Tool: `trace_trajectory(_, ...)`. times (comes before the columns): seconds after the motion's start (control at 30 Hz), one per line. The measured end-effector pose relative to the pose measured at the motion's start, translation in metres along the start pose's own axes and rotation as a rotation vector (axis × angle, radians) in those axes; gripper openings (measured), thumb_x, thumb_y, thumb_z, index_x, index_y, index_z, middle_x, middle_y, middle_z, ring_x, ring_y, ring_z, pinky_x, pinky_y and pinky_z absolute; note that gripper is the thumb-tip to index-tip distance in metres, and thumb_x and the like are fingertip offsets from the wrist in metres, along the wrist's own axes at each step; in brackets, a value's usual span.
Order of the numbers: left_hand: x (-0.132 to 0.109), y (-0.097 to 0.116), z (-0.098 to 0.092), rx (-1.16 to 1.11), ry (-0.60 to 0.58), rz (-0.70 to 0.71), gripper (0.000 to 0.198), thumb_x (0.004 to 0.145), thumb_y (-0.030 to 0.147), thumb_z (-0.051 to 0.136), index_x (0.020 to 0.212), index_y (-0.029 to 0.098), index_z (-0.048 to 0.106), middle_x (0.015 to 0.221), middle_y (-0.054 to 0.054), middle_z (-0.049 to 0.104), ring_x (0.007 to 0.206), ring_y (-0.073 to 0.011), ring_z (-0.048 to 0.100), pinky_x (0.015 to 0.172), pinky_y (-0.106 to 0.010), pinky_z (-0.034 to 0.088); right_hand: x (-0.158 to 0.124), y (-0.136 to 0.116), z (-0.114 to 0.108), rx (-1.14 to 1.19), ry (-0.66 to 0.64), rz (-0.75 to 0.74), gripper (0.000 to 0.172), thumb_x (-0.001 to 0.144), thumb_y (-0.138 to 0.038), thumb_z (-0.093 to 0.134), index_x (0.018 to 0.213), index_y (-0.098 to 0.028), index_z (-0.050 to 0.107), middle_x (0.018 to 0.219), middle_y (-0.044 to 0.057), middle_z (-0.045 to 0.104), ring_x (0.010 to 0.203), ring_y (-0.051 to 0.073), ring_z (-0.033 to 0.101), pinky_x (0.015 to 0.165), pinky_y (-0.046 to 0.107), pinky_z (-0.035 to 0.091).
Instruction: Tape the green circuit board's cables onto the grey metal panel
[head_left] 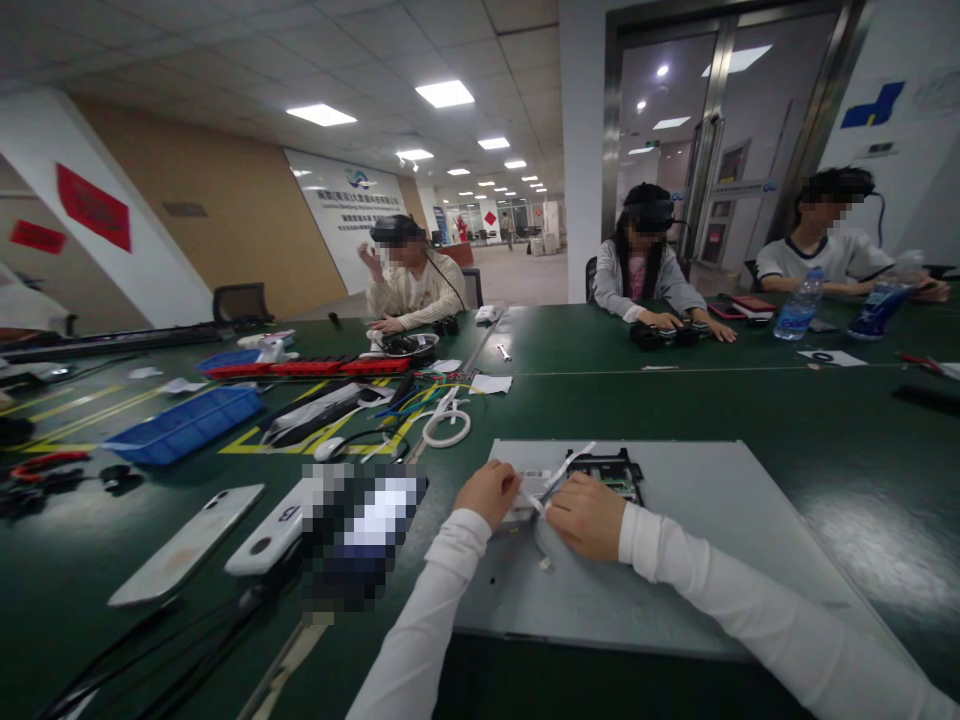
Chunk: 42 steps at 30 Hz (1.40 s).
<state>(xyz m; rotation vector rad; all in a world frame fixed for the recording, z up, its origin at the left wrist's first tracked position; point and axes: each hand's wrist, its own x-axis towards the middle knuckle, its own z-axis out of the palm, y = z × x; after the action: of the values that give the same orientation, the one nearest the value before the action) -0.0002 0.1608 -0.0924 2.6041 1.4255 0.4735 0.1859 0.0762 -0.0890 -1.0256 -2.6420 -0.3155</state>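
Observation:
In front of me a large grey flat panel (675, 570) lies on the green table. My left hand (489, 493) and my right hand (589, 515) meet over its far-left part, fingers closed in pinches on a thin white strip (571, 462). One end of the strip sticks up past my right hand; I cannot tell whether it is tape or a flat cable. Beneath my fingers sits a pale labelled part (534, 480), partly hidden. A black bracket with a circuit board (609, 470) is just beyond my right hand. A thin wire ends in a small white connector (546, 564) on the panel.
To the left lie a white phone (187, 540), a white device with cables (271, 535) and a blurred-out screen (375, 530). Farther off are a blue basket (184, 425), a white cable coil (447, 428) and red strips (315, 368). Several people sit across the table; water bottles (799, 305) stand right.

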Motion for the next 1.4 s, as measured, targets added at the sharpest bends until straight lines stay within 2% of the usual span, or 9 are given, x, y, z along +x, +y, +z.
trace_trajectory(0.2, 0.000, 0.001, 0.006, 0.058, -0.032, 0.025, 0.020, 0.080, 0.028, 0.045, 0.068, 0.018, 0.058, 0.076, -0.003, 0.053, 0.072, -0.0135, 0.052, 0.068, -0.023, 0.039, -0.003, 0.002, 0.003, 0.014, 0.058, -0.005, 0.011, 0.076, -0.020, 0.042, 0.075, -0.015, 0.053, 0.073, 0.006, 0.055, 0.074, 0.016, 0.046, 0.069, 0.031, 0.029)
trace_trajectory(0.5, -0.001, 0.007, 0.004, 0.094, -0.080, 0.011, 0.019, 0.080, 0.028, 0.044, 0.073, 0.019, 0.058, 0.078, -0.004, 0.054, 0.077, -0.0152, 0.052, 0.071, -0.024, 0.038, -0.006, 0.004, 0.009, 0.039, 0.110, -0.004, 0.011, 0.075, -0.020, 0.042, 0.072, -0.016, 0.052, 0.070, 0.005, 0.054, 0.071, 0.015, 0.044, 0.068, 0.031, 0.030)
trace_trajectory(0.87, -0.002, 0.010, 0.008, 0.194, -0.100, 0.038, 0.017, 0.081, 0.031, 0.043, 0.075, 0.020, 0.054, 0.077, -0.003, 0.054, 0.076, -0.0167, 0.052, 0.065, -0.025, 0.037, -0.007, 0.003, 0.010, 0.003, 0.093, -0.001, 0.011, 0.075, -0.021, 0.042, 0.073, -0.016, 0.051, 0.071, 0.004, 0.054, 0.072, 0.016, 0.044, 0.068, 0.031, 0.029)
trace_trajectory(1.2, -0.002, 0.008, 0.014, 0.213, -0.090, 0.072, 0.016, 0.082, 0.032, 0.043, 0.079, 0.020, 0.051, 0.080, -0.004, 0.054, 0.078, -0.0166, 0.052, 0.068, -0.025, 0.037, -0.007, 0.004, 0.011, 0.023, 0.109, 0.002, 0.012, 0.076, -0.020, 0.042, 0.073, -0.015, 0.052, 0.071, 0.005, 0.055, 0.072, 0.015, 0.044, 0.068, 0.030, 0.028)
trace_trajectory(1.4, -0.001, 0.011, 0.013, 0.270, -0.131, 0.038, 0.015, 0.082, 0.033, 0.042, 0.082, 0.020, 0.051, 0.083, -0.003, 0.054, 0.080, -0.0165, 0.052, 0.068, -0.025, 0.037, -0.007, 0.004, 0.013, 0.011, 0.095, 0.011, 0.012, 0.077, -0.021, 0.042, 0.072, -0.015, 0.052, 0.070, 0.005, 0.054, 0.070, 0.014, 0.044, 0.067, 0.030, 0.027)
